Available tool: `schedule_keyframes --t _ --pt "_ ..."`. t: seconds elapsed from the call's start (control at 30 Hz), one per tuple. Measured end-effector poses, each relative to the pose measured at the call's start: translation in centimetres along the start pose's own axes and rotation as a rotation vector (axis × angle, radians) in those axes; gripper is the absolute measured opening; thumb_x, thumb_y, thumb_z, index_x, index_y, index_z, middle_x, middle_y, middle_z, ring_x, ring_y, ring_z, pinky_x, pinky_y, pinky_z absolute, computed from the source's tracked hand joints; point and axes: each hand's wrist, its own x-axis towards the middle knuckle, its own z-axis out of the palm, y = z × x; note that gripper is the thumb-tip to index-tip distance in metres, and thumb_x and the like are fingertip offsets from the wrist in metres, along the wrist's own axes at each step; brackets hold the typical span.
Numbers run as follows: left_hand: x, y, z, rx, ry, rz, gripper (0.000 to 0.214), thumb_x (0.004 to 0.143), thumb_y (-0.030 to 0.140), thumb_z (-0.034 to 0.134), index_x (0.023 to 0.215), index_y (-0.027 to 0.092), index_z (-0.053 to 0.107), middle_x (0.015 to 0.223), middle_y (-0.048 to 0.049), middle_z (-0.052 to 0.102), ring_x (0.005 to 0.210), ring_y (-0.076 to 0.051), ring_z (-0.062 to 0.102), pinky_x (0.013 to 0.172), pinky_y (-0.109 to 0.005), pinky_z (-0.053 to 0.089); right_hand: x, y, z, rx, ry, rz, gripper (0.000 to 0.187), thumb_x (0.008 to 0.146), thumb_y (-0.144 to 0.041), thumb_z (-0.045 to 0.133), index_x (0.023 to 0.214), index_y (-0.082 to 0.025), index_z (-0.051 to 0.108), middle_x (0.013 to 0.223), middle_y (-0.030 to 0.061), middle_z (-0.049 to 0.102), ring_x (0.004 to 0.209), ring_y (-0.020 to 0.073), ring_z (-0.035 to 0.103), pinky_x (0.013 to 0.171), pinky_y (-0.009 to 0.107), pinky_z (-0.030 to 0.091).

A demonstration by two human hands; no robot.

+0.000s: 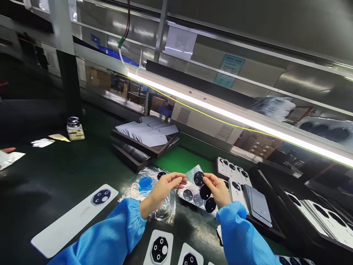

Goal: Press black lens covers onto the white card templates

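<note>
My right hand (219, 189) pinches the edge of a black round camera-lens cover (199, 179), which has small holes and a clear film behind it. Just left of it, my left hand (165, 187) has its thumb and fingers pressed together close to the film; whatever they grip is too small to make out. Below both hands lies a whitish sheet (182, 194) bearing several more dark discs. Under my left wrist is a crumpled clear plastic bag (165, 211) with a blue film piece (145, 183) and a black disc by it.
A long white panel (64, 222) with a lens disc lies left; shorter white panels (150, 254) lie in front. Black trays hold grey panels (153, 138) behind and white panels (311, 213) right. A bottle (75, 131) and another person's fingers (9, 149) are far left.
</note>
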Motion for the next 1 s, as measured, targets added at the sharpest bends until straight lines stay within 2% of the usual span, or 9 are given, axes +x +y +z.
schedule_keyframes --t 0.17,0.3,0.43,0.57,0.67,0.8,1.0 --pt "-1.1 2.4 -1.1 -0.188 0.122 -0.062 0.047 0.068 0.055 0.075 0.087 0.012 0.073 0.089 -0.0115 0.073 0.084 -0.024 0.069 0.081 -0.035 0.055 0.7 0.0 2.8 0.113 -0.069 0.019 0.064 0.057 -0.079 0.070 0.085 -0.021 0.072 0.089 0.0071 0.075 0.083 0.0255 0.068 0.079 0.038 0.052" --pt "-1.6 3.0 -1.7 -0.253 0.160 -0.084 0.045 0.063 0.053 0.079 0.080 0.013 0.073 0.081 -0.0093 0.072 0.077 -0.022 0.069 0.077 -0.034 0.056 1.2 0.0 4.2 0.168 -0.090 0.036 0.065 0.054 -0.078 0.073 0.084 -0.020 0.072 0.087 0.0071 0.074 0.081 0.0247 0.068 0.079 0.038 0.051" --pt "-1.8 3.1 -2.0 -0.270 0.157 -0.112 0.041 0.061 0.047 0.082 0.081 0.013 0.073 0.081 -0.0085 0.073 0.078 -0.022 0.070 0.077 -0.034 0.057 1.6 0.2 4.9 0.210 -0.095 0.058 0.066 0.053 -0.078 0.074 0.084 -0.020 0.071 0.086 0.0066 0.074 0.080 0.0228 0.067 0.078 0.035 0.051" --pt "-1.8 3.3 -2.5 -0.271 0.153 -0.134 0.043 0.064 0.050 0.079 0.083 0.012 0.073 0.085 -0.0106 0.074 0.082 -0.026 0.072 0.079 -0.037 0.057 1.9 0.5 5.5 0.238 -0.105 0.071 0.065 0.055 -0.076 0.074 0.086 -0.020 0.071 0.088 0.0069 0.073 0.080 0.0228 0.067 0.073 0.034 0.051" --pt "-1.7 3.2 -3.0 -0.255 0.159 -0.138 0.041 0.063 0.047 0.081 0.084 0.013 0.072 0.085 -0.0086 0.073 0.083 -0.025 0.072 0.080 -0.037 0.058 2.1 0.5 5.8 0.253 -0.115 0.076 0.065 0.054 -0.076 0.074 0.085 -0.020 0.071 0.087 0.0071 0.074 0.080 0.0235 0.067 0.073 0.035 0.051" --pt "-1.6 2.7 -3.4 -0.236 0.171 -0.126 0.040 0.065 0.045 0.083 0.089 0.014 0.072 0.087 -0.0062 0.073 0.084 -0.023 0.071 0.080 -0.034 0.058 2.4 0.4 6.3 0.275 -0.119 0.083 0.063 0.050 -0.076 0.076 0.081 -0.021 0.070 0.084 0.0057 0.074 0.079 0.0238 0.068 0.076 0.036 0.051" --pt "-1.2 1.8 -3.7 -0.242 0.163 -0.123 0.043 0.062 0.047 0.086 0.085 0.014 0.071 0.082 -0.0049 0.071 0.080 -0.022 0.071 0.078 -0.033 0.059 2.4 0.5 6.6 0.303 -0.127 0.104 0.060 0.050 -0.074 0.078 0.079 -0.022 0.070 0.079 0.0028 0.073 0.077 0.0214 0.067 0.078 0.035 0.051"
